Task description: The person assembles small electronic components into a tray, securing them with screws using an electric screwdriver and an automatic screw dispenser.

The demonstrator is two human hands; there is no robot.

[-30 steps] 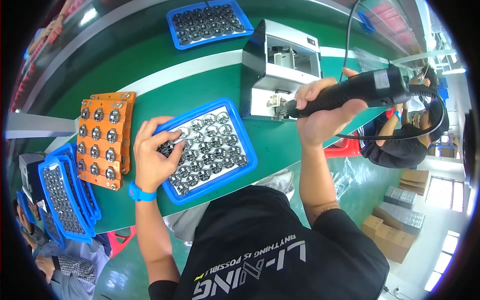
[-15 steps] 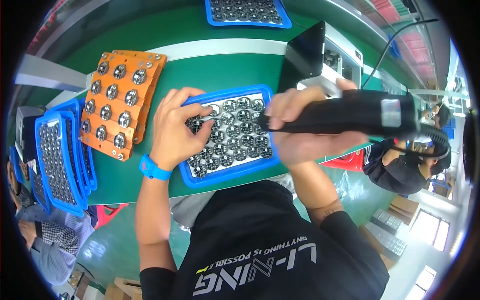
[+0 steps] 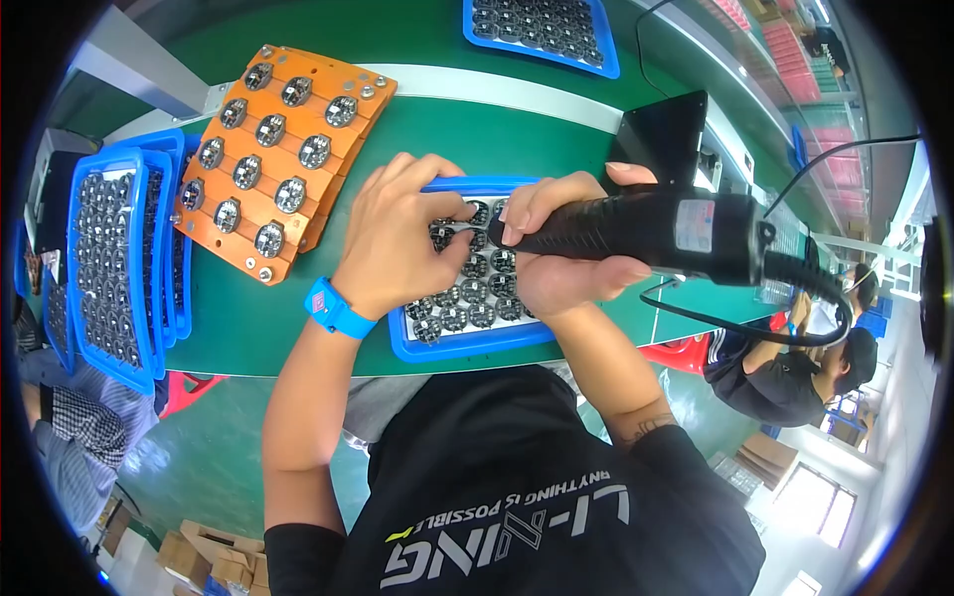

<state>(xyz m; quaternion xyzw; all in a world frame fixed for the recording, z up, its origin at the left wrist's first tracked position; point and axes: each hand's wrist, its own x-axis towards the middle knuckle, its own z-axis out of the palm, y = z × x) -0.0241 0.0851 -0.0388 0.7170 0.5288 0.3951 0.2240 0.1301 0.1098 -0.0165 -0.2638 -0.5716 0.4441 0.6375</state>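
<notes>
A blue tray point(image 3: 467, 343) full of small round metal parts point(image 3: 475, 293) lies on the green table in front of me. My left hand point(image 3: 402, 238), with a blue wristband, rests on the tray, fingers pinching one of the parts. My right hand point(image 3: 561, 263) grips a black electric screwdriver point(image 3: 661, 230) with a black cable, its tip pointing left at the part under my left fingers.
An orange fixture plate point(image 3: 283, 159) with round parts lies to the left. Stacked blue trays point(image 3: 114, 263) of parts sit at far left, another blue tray point(image 3: 542, 30) at the back. A black machine point(image 3: 671, 134) stands behind the screwdriver. A person point(image 3: 785, 372) sits lower right.
My right hand brought the screwdriver down from beside the machine to the tray. My left hand moved onto the tray's parts. The view shifted closer over the tray.
</notes>
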